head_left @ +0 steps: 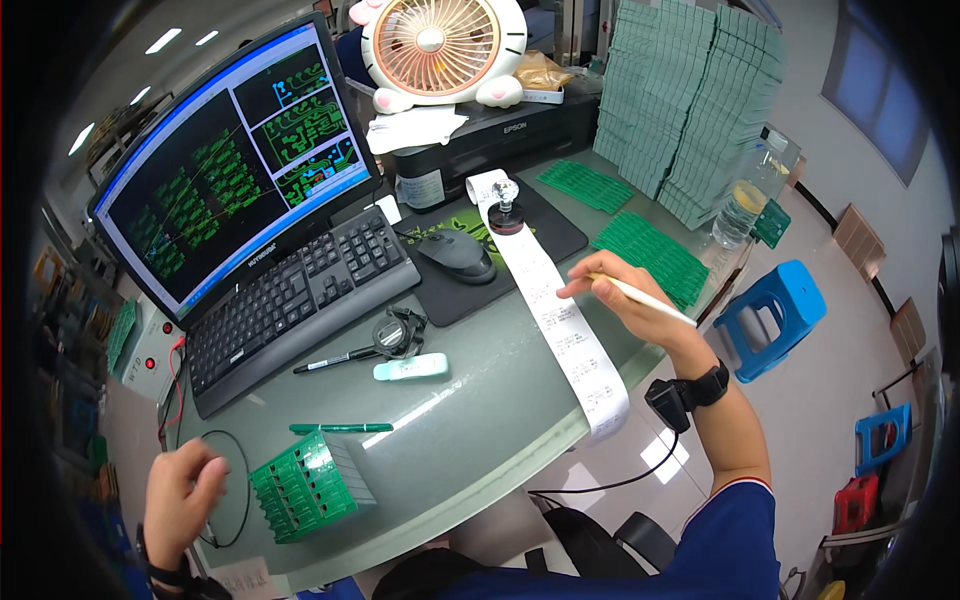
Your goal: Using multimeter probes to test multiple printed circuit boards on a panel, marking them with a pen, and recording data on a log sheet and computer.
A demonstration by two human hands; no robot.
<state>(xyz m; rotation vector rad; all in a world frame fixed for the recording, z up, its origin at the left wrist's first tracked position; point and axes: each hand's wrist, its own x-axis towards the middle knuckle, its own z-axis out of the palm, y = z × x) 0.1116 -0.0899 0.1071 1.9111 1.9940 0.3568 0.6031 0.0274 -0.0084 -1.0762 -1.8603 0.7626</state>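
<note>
My right hand [632,298] is closed around a slim cream-white pen [648,297], above the right edge of a long printed paper strip [560,315]. The strip runs from a curled roll end down over the desk's front edge. A round dark stamp with a clear knob [506,212] stands on its far part. My left hand [180,492] is curled into a loose fist at the desk's left front, and nothing shows in it. Just right of it sits a stack of green circuit boards [305,490], with a green pen [340,428] lying behind.
A monitor [225,170], keyboard [300,295] and mouse [458,256] occupy the left and middle. Nearer lie a black marker [335,360] and a pale teal highlighter-like thing [412,367]. Tall board stacks [685,110], green boards [655,258] and a water bottle [745,200] stand right; a fan [440,45] tops the printer [500,145].
</note>
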